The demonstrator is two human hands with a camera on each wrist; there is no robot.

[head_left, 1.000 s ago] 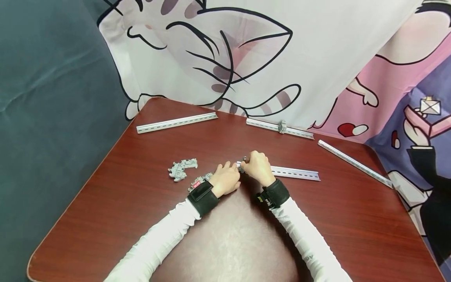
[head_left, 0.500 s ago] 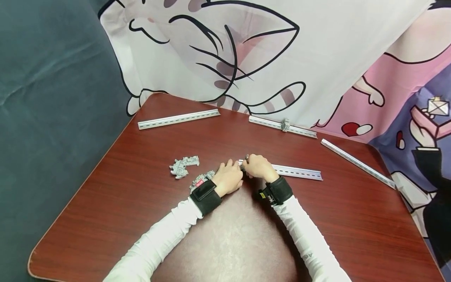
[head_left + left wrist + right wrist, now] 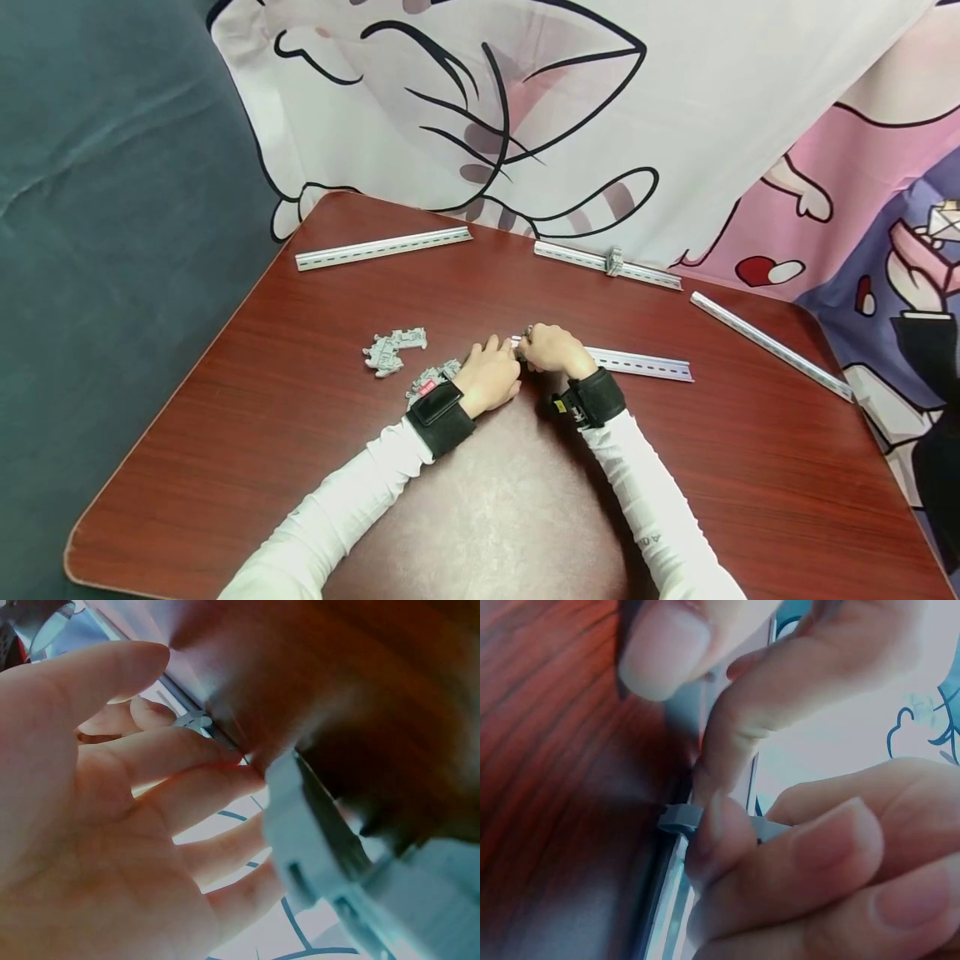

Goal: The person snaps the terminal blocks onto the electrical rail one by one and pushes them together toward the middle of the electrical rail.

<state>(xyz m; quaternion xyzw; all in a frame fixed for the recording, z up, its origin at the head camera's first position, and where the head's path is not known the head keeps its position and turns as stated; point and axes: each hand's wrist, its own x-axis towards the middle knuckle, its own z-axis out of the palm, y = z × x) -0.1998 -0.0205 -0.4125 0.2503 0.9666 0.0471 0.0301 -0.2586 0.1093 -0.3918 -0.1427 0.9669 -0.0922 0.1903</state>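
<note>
Both hands meet at the left end of the near rail (image 3: 637, 364), which lies flat on the table (image 3: 262, 433) a little right of centre. The right hand (image 3: 551, 350) has its fingers curled over that rail end; in the right wrist view its fingertips (image 3: 720, 832) pinch a small grey clip (image 3: 681, 818) seated on the rail edge (image 3: 664, 900). The left hand (image 3: 491, 379) sits just left of it, touching or nearly touching the right hand. In the left wrist view its fingers (image 3: 172, 761) lie fairly straight and relaxed, tips reaching toward the rail end (image 3: 196, 720); whether they hold anything I cannot tell. A blurred grey block (image 3: 315, 847) fills the near part of that view.

Just left of the left wrist lies a small pile (image 3: 431, 382) of grey clips, one with a red mark. A second pile (image 3: 393, 348) lies farther left, apart from the first.

Three more rails lie toward the far edge: one far left (image 3: 382, 247), one far centre (image 3: 607, 265) carrying a single grey clip (image 3: 614, 261), and one (image 3: 772, 346) running along the right edge. A cartoon-cat cloth (image 3: 600, 125) hangs behind the table. Both wrists wear black bands over white sleeves.
</note>
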